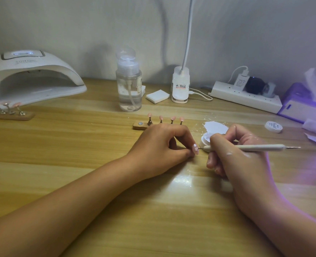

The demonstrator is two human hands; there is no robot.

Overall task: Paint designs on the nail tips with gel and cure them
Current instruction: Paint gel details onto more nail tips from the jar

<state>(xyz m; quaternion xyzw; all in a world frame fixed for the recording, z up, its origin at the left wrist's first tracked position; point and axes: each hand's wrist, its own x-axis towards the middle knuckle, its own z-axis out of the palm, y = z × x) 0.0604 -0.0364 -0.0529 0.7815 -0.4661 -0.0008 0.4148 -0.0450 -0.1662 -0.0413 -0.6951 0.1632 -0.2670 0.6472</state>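
A wooden bench (pixel 79 164) is seen, on which everything is laid out. At its far left a white curing lamp (pixel 33 78) is set with its mouth open toward the worker. It is well apart from the hands, so curing is judged to be a step not yet reached.

The left hand (pixel 162 145) and the right hand (pixel 242 156) are rested on the bench near its middle, each with fingers (pixel 185 135) curled on something small. Just behind the left hand a wooden holder (pixel 140 125) is placed. Four pink tips are carried on its stands, and one seat at its left end is vacant.

A pale dotting pen (pixel 255 147) is grasped by the right hand in a writing grip, its fine point aimed left. An open white gel pot (pixel 205 139) is set just beside that point. Smallest of all, a pink nail tip (pixel 195 149) is pinched by the left hand, and the pen's point is laid against it. Small white dots are visible on it.

The step in hand is judged to be dotting. It is best done with both wrists braced on the bench and only a small bead of gel taken up. The point is best touched down and lifted straight off rather than dragged. The wet dots should not be brushed before the tip is carried to the lamp.
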